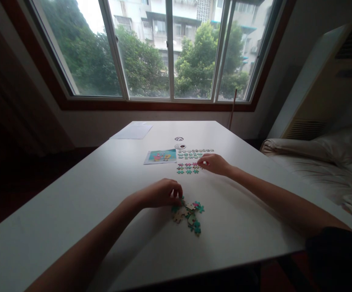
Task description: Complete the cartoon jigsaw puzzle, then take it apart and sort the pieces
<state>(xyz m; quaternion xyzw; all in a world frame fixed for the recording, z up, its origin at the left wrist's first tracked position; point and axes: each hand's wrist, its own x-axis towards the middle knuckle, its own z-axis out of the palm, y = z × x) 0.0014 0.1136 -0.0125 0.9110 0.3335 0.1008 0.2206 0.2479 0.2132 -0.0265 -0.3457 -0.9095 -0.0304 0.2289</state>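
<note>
My left hand (164, 192) reaches over a loose pile of jigsaw pieces (180, 214), its fingers curled down and closed at a green piece on the pile's far edge. Some pieces in the pile show teal or pink faces, others a plain beige back. Farther off, my right hand (215, 164) is at the right end of the laid-out rows of jigsaw pieces (188, 171). Its thumb and forefinger are pinched together at a piece there, mostly hidden by the fingers. A picture card (160, 156) with pink and yellow figures on blue lies left of the rows.
All this lies on a white table (118, 251). Two small round items (180, 146) sit beyond the card, and white paper (132, 131) lies at the far left corner. A window stands behind the table. To the right are a covered seat (316, 152) and a tall cabinet-like unit (312, 77).
</note>
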